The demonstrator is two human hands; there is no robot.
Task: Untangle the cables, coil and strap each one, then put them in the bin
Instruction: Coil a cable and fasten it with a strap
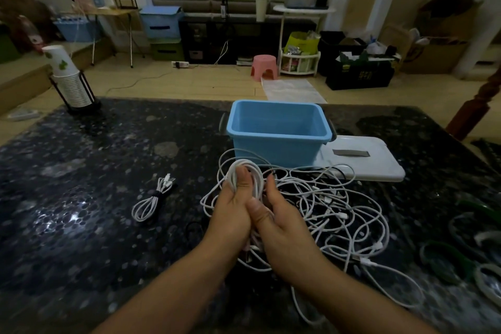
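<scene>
My left hand (233, 207) grips a coil of white cable (256, 179) held upright above the dark table, its thumb pressed across the loops. My right hand (280, 218) is cupped against the coil from the right, fingers curled round its strands. A tangle of white cables (336, 214) spreads over the table to the right of my hands and trails toward the front edge. One coiled white cable bound with a dark strap (153, 198) lies on the table to the left. The blue bin (279, 130) stands just behind the hands with nothing visible inside.
A white lid (379, 163) lies flat to the right of the bin. Green and white straps (461, 249) sit at the table's right edge. A stack of paper cups in a black holder (71, 81) stands at the far left corner.
</scene>
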